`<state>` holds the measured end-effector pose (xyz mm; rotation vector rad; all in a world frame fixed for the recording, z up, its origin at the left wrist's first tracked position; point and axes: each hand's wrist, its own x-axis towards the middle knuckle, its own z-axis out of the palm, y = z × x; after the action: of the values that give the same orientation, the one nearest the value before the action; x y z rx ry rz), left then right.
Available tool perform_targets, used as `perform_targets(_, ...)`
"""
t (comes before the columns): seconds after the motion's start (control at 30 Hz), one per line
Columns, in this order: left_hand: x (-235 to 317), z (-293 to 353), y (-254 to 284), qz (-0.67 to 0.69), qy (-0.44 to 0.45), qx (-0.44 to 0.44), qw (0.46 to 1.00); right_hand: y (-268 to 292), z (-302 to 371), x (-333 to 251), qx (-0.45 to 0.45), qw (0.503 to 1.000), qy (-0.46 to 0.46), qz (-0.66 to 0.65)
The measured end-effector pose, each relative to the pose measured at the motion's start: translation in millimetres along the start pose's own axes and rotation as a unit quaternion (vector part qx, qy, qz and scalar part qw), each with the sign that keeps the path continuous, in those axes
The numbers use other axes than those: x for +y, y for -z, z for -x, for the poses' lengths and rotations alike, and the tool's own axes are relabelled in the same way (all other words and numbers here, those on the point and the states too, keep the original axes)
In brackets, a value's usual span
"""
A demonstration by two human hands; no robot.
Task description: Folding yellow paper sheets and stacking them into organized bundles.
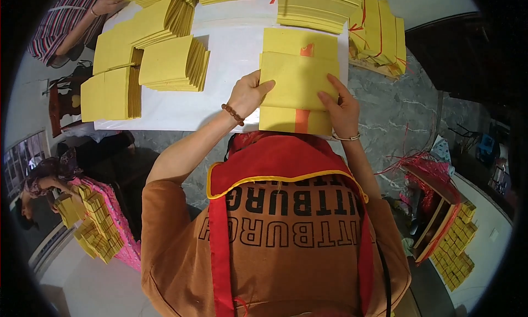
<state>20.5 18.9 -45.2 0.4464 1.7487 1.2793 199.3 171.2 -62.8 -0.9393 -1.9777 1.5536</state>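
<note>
My left hand (248,95) holds the left edge of a square piece of yellow paper (291,78), its thumb on top. At the right edge, my right hand (344,109) grips the same paper, with thumb and fingertips on its face. Whether it is one sheet or a thin stack, I cannot tell. It lies across more yellow paper (275,120) at the table's near edge, which shows above and below it. An orange-red strip (302,120) shows on the paper underneath, and an orange-red mark (307,50) shows just beyond the held piece.
Fanned yellow paper stacks (170,64) and a bundle (110,94) stand left on the white table (231,47). Red-tied bundles (380,31) are at the far right. Another person's hand (108,4) touches paper at far left. Lower right, red strings (426,171) hang over a wooden piece.
</note>
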Motion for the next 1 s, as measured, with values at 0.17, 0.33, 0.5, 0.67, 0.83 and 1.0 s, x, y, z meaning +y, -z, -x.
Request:
perform_targets(0.17, 16.2, 2.3, 2.4, 0.007, 0.044, -0.023, 0.999, -1.6, -3.9, -1.4, 0.002, 0.999, -0.031, 0.004)
perform_targets(0.33, 18.3, 3.8, 0.3, 0.022, 0.040, -0.012, 0.999, -3.6, -5.2, 2.9, 0.011, 1.000, -0.021, 0.015)
perform_targets(0.5, 20.4, 6.8, 4.5, 0.038, 0.031, 0.034, 0.998, -2.9, -7.1, 3.5, 0.005, 1.000, -0.013, 0.010)
perform_targets(0.67, 27.7, 11.8, 0.8, -0.289, -0.306, 0.201, 0.885, -1.3, -9.0, -1.1, 0.000, 0.999, -0.018, 0.045)
perform_targets(0.83, 39.0, 11.7, -39.4, -0.475, -0.430, 0.037, 0.767, -1.2, -10.0, 0.9, 0.002, 0.998, -0.019, 0.058)
perform_targets(1.0, 8.1, 1.3, -43.8, -0.578, -0.377, 0.033, 0.723, -2.7, -7.6, -12.3, -0.006, 0.996, 0.010, 0.083)
